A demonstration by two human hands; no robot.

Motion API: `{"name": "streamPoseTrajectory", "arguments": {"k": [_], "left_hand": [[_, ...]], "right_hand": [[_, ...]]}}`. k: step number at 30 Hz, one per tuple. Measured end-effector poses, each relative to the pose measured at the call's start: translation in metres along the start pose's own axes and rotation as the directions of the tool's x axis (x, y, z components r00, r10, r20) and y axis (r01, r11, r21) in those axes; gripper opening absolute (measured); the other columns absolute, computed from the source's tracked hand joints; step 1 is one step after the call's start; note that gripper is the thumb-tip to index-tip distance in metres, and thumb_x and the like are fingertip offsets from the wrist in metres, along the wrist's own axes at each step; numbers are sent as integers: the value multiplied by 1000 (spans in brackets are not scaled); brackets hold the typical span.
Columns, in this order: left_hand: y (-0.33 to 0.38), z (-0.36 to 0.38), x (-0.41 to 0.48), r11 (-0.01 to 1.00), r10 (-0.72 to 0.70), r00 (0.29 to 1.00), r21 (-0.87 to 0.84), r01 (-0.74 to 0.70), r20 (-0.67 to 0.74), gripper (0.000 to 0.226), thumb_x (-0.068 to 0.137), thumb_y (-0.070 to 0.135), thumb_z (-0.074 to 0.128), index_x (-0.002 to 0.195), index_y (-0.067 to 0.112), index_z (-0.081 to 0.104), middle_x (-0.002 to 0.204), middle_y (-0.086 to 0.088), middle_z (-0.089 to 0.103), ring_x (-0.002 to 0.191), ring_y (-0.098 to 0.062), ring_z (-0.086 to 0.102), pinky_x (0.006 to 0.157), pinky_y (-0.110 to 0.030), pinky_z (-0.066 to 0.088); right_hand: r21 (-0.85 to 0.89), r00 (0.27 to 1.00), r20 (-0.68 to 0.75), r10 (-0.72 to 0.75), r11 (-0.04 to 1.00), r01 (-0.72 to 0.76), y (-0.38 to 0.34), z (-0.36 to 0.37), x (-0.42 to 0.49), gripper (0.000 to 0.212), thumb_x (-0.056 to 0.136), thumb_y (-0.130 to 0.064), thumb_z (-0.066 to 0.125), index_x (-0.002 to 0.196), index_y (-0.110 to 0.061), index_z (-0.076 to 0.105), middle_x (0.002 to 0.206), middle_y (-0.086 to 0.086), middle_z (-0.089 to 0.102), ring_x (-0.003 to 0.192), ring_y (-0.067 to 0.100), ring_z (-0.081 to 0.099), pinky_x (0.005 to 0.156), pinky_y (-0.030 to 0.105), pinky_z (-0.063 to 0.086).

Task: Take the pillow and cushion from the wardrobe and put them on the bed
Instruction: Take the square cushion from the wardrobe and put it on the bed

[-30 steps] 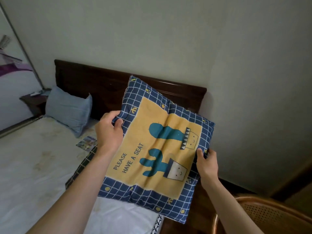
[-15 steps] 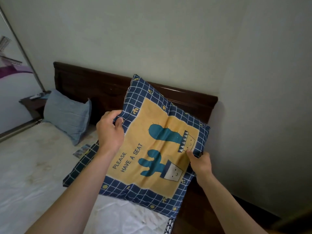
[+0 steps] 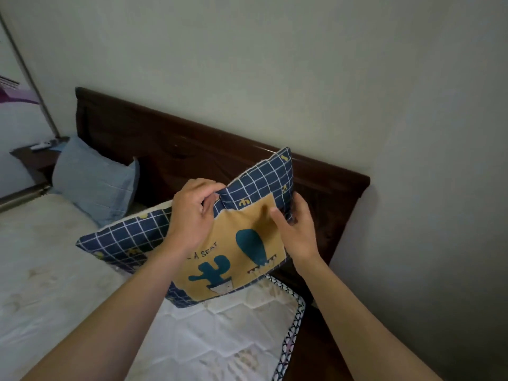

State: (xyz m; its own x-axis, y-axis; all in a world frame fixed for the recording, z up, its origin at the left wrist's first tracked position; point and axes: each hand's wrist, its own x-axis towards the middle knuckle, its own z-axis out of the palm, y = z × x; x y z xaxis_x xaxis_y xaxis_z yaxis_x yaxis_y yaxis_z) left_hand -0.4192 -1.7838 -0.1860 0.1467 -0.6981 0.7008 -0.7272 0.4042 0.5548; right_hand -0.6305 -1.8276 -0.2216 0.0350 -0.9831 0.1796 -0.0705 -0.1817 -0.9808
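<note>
Cushion being propped at the head of the bed, both hands on its top corner.

Nearest, the bare mattress (image 3: 220, 334) carries the lower edge of the cushion (image 3: 242, 259), which leans back toward the headboard (image 3: 170, 149), likely so that it stands rather than lies flat. At the cushion's upper corner, the left hand (image 3: 192, 215) is curled closed, pinching a fold of the checked border, while the right hand (image 3: 297, 229) is partly open, thumb on the front and fingers wrapped behind the edge, apparently steadying the tilt. Left of the cushion and just beside it, the blue pillow (image 3: 93, 182) rests propped against the same headboard. Beyond the headboard's far left end sits a nightstand (image 3: 35, 155).
</note>
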Motion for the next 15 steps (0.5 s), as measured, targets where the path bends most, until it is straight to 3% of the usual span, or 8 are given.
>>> {"name": "streamPoseTrajectory", "arguments": {"k": [2, 6, 9, 12, 14, 15], "left_hand": [[-9, 11, 13, 998, 43, 998, 39, -44, 39, 30, 87, -11, 61, 107, 7, 73, 101, -4, 67, 93, -15, 60, 83, -16, 48], [-34, 36, 36, 988, 77, 995, 126, -85, 68, 28, 86, -11, 62, 105, 6, 75, 100, -5, 69, 90, -22, 60, 81, -48, 50], [-54, 63, 51, 978, 65, 994, 193, -80, 84, 28, 85, -11, 62, 101, 7, 76, 99, -4, 70, 89, -23, 61, 81, -58, 46], [-66, 89, 61, 969, 33, 994, 242, -58, 104, 29, 84, -14, 62, 97, 7, 77, 98, -6, 70, 88, -25, 63, 81, -60, 45], [-75, 103, 64, 960, 18, 992, 276, -52, 124, 28, 81, -15, 63, 95, 5, 77, 97, -9, 71, 87, -28, 64, 80, -60, 46], [-78, 107, 67, 955, 11, 990, 293, -52, 140, 28, 81, -15, 63, 94, 5, 77, 98, -10, 71, 87, -30, 64, 80, -60, 47]], "right_hand": [[-31, 999, 18, -48, 998, 48, -6, 5, 25, 72, 77, -48, 76, 140, -43, 41, 140, -13, 52, 125, 2, 52, 102, 26, 44], [-164, 997, 37, -68, 984, 73, 1, -2, 75, 100, 73, -47, 80, 154, -34, 22, 155, -9, 34, 140, 9, 35, 115, 38, 36], [-317, 969, 83, -231, 916, 245, 16, -8, 113, 104, 76, -38, 81, 155, -37, 12, 162, -8, 21, 149, 13, 20, 120, 43, 24], [-558, 851, 250, -463, 649, 517, 33, -9, 145, 88, 79, -36, 77, 152, -37, 27, 164, -1, 16, 152, 21, 8, 121, 43, 8], [-624, 769, 404, -496, 465, 628, 43, -7, 165, 64, 82, -42, 72, 141, -35, 49, 158, -3, 34, 152, 22, 12, 122, 45, -4], [-627, 749, 455, -481, 424, 653, 46, -5, 174, 57, 82, -45, 70, 136, -33, 55, 150, -4, 45, 150, 22, 19, 122, 46, -6]]}}
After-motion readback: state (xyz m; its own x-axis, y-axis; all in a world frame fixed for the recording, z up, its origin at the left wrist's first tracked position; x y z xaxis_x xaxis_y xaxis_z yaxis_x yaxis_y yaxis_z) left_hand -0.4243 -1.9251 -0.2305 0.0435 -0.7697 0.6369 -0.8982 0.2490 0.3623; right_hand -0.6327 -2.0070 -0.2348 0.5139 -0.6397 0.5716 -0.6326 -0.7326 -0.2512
